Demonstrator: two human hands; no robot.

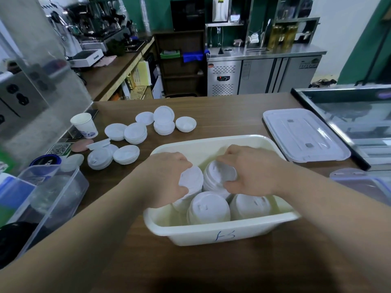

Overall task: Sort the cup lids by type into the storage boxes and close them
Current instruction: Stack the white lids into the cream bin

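One cream storage box (211, 227), one clear box (63, 199), one flat box lid (304, 136), one paper cup (84, 125), about eight cup-lid piles (135, 133) outside, at least four inside.

This is a coffee shop. A big coffee machine (93, 28) stands on a long wooden counter (110, 72), a shiny steel fridge (264, 75) is at the back, and a paper cup (84, 125) sits close by.

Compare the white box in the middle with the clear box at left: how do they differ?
The white box is opaque; the clear box is see-through. The white box holds stacks of white lids; the clear box's contents are too blurred to name. The white box bears blue handwriting; the clear box shows none. Both stand open.
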